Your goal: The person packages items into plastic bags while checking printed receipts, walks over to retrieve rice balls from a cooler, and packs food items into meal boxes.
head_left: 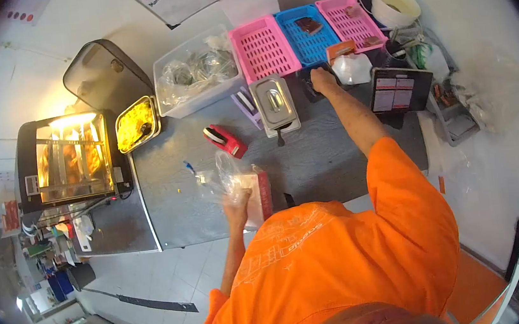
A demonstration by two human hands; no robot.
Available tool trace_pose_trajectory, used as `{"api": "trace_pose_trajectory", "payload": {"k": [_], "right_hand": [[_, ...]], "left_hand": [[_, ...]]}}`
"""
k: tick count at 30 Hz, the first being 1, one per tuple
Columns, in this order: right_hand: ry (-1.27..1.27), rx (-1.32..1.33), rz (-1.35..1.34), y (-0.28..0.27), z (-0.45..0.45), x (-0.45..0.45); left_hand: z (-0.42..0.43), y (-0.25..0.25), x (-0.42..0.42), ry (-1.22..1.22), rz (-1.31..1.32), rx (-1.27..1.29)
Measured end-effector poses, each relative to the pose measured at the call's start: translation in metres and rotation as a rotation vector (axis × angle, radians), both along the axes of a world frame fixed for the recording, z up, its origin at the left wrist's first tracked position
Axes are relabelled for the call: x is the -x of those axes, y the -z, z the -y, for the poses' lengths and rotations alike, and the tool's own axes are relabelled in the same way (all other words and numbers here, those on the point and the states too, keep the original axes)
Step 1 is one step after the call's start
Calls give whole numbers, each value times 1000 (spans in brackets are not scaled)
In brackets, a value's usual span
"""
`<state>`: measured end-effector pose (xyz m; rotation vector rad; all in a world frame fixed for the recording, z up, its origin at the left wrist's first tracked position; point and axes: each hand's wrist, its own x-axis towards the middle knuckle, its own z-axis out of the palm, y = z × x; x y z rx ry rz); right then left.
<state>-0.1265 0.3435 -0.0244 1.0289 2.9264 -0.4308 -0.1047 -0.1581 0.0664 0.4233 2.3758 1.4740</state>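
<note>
My left hand is closed round the gathered plastic of a clear bag, over a white and red package at the front of the grey table. My right hand reaches into a dark container at the back, its fingers hidden by the hand and the container. Just right of that hand lies a white packet. To its left stands a lidded steel container. A red tape dispenser lies between the two hands, nearer the left.
Pink and blue baskets line the back, beside a clear bin of bags. A tablet stands at right. At left are a yellow food tray and a lit warming cabinet.
</note>
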Motion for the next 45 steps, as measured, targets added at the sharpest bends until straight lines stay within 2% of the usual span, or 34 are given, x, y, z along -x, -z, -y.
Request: {"api": "trace_pose_trajectory", "payload": {"k": [1, 4, 7, 8, 10, 11, 13, 14, 15, 17, 18, 21, 23, 24, 25, 27, 28, 31, 33, 35, 38, 40, 41, 43, 45], "right_hand": [[9, 29, 51, -2, 6, 4], [46, 55, 77, 0, 6, 12], [1, 8, 18, -10, -8, 3], [-32, -7, -3, -14, -11, -2], [17, 149, -400, -47, 4, -26], [39, 233, -602, -65, 16, -38], [93, 768, -948, -86, 45, -56], [102, 1160, -892, -109, 73, -70], [117, 1550, -806, -127, 111, -82], [-46, 1420, -411, -136, 186, -97], [-87, 1417, -291, -128, 226, -98], [-198, 1428, -112, -70, 303, -97], [-302, 1390, -25, -30, 322, -88], [-360, 1339, 16, -33, 329, -84], [-415, 1287, 58, -36, 334, -82], [-359, 1309, 165, -42, 337, -82], [-339, 1304, 186, -41, 339, -82], [-204, 1303, 286, -46, 351, -93], [-92, 1355, 321, -54, 362, -108], [13, 1451, 300, -71, 380, -128], [186, 1600, 17, -91, 413, -165], [303, 1574, -351, -89, 429, -187], [374, 1546, -533, -88, 438, -203], [456, 1358, -790, -122, 449, -235], [510, 1093, -966, -169, 464, -269]], "left_hand": [[2, 10, -6, -35, 70, 5], [8, 31, -15, 75, -40, 103], [15, 34, -31, 97, -672, 699], [14, 36, -31, 76, -487, 475], [19, 43, -33, 27, -111, 30], [30, 52, -33, 65, 10, 31], [50, 72, -27, 148, 237, 25], [42, 56, -31, 74, 204, -76], [48, 58, -29, 189, 75, -3], [62, 67, -18, 431, -189, 142], [60, 57, -17, 419, -244, 118], [58, 45, -7, 492, -492, 84], [44, 24, -17, 299, -320, 34], [43, 17, -18, 213, -233, 10], [51, 23, -11, 368, -283, 38], [70, 56, 9, 679, -384, 93], [79, 77, 21, 744, -475, 278], [81, 75, 19, 539, -118, 253], [84, 74, 17, 479, 232, 49], [85, 75, 15, 417, 590, -134], [79, 61, 10, 504, 726, -187], [71, 46, 6, 659, 719, -251], [63, 38, 0, 738, 727, -276], [43, -5, -12, 906, 841, -279], [20, -64, -42, 1077, 748, -196]]}}
